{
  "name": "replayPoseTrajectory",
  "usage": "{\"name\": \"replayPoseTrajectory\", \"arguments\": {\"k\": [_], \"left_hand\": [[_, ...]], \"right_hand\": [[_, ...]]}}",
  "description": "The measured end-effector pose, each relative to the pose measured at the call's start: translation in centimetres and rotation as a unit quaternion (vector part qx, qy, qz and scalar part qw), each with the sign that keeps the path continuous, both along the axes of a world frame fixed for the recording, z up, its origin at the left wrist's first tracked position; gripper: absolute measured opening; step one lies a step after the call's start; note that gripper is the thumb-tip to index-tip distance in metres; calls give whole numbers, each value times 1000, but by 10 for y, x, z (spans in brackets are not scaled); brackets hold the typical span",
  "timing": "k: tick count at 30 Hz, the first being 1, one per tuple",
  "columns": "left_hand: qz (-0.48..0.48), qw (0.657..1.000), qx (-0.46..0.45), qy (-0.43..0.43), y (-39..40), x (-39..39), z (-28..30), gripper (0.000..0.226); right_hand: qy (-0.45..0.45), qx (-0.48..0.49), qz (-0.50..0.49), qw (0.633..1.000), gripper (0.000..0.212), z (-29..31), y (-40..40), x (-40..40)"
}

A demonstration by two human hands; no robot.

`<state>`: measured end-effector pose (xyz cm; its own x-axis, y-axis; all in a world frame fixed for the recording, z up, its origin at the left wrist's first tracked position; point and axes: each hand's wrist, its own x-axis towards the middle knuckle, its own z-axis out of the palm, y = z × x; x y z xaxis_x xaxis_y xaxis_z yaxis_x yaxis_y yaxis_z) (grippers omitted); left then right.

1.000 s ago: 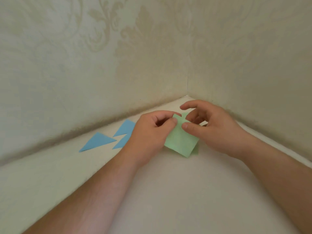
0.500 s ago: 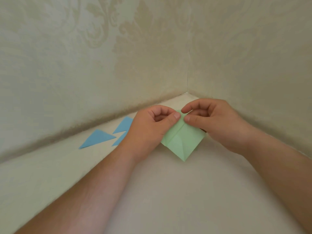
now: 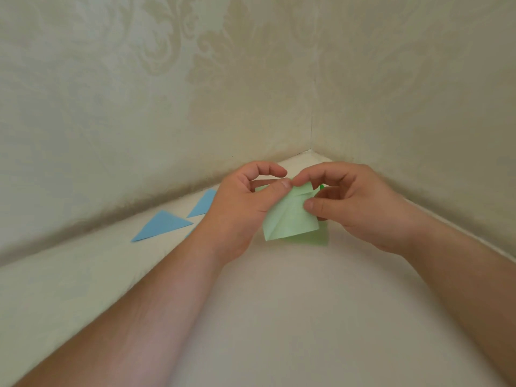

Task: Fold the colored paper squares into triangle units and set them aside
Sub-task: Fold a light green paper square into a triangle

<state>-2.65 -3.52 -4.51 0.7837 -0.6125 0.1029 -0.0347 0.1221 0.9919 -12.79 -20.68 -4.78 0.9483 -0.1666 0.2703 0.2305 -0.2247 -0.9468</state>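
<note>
A light green paper (image 3: 290,222), partly folded with a crease down its middle, is held a little above the white surface near the wall corner. My left hand (image 3: 245,208) pinches its top left edge between thumb and fingers. My right hand (image 3: 354,205) pinches its top right part, thumb on the front of the sheet. More green paper (image 3: 315,240) lies flat under the held piece. Two folded blue triangles lie to the left, one large (image 3: 162,225) and one nearer the wall (image 3: 203,203); a third blue piece is mostly hidden behind my left wrist.
The white surface (image 3: 279,317) ends at two patterned cream walls that meet in a corner (image 3: 312,146) just beyond my hands. My forearms cross the lower part of the view.
The green paper has turned from a diamond pointing down to a squarer shape held higher. My right thumb has slid down onto its right side, and both hands have shifted slightly.
</note>
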Motion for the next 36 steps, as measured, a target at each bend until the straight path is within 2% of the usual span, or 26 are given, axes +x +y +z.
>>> {"name": "replayPoseTrajectory", "arguments": {"k": [7, 11, 13, 17, 20, 22, 26, 30, 34, 36], "left_hand": [[-26, 1000, 12, 9, 1, 0, 2, 16], [-45, 998, 25, 30, 4, 0, 4, 19], [-54, 997, 38, 30, 4, 0, 4, 23], [-21, 999, 45, -10, 2, 3, -1, 37], [-19, 999, 37, -16, 1, 4, -3, 45], [-25, 999, 31, -15, 2, 3, -2, 46], [-30, 999, 20, -17, 2, 1, 0, 45], [-32, 999, 23, -25, 2, 1, 1, 44], [-30, 998, 31, -37, 1, 1, -1, 26], [-29, 998, 33, -45, 0, 1, -2, 26]], "right_hand": [[-10, -9, -17, 1000, 28, -1, -5, 2], [-10, -13, -12, 1000, 9, 1, -4, 1], [-11, -46, -18, 999, 13, 1, -6, 0], [-16, -117, -25, 993, 5, -4, -12, 3], [-22, -114, -23, 993, 4, -5, -10, 3], [-26, -94, -18, 995, 12, -4, -10, 3], [-30, -54, -8, 998, 15, -2, -8, 3], [-19, -61, -25, 998, 13, -2, -8, 3], [-16, -67, -36, 997, 13, -2, -8, 2], [-17, -71, -36, 997, 12, -1, -7, 2]]}}
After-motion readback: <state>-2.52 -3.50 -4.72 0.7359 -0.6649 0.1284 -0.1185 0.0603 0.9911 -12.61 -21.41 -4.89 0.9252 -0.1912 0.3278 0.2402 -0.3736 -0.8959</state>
